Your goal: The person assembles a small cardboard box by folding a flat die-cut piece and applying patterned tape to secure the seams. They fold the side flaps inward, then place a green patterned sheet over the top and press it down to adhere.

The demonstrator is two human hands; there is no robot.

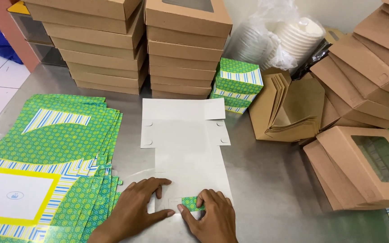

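Item 1: one flat white box blank [186,144], printed side down, at the centre of the steel table [266,180]. Its near flap [192,203] is folded over at 6 o'clock, showing a green patterned face.

Item 2: left hand [137,208], at 7 o'clock of the blank, palm down, fingers spread flat and pressing the white card; it grips nothing.

Item 3: right hand [211,217], at 6 o'clock, thumb and fingertips pinching the green flap, fingers curled.

Item 4: one fanned pile of flat green printed blanks [46,157] at 9 o'clock; sheet count cannot be told.

Item 5: two stacks of brown window boxes [136,49] at 12 o'clock, roughly six and seven high.

Item 6: three folded green boxes [238,83] stacked at 1 o'clock.

Item 7: one bundle of flat brown cartons [289,110] at 2 o'clock.

Item 8: white paper cups in clear plastic [289,36], further back at 1 o'clock; number unclear.

Item 9: more brown boxes [370,67] leaning at 3 o'clock, with one windowed box [365,166] at 4 o'clock.
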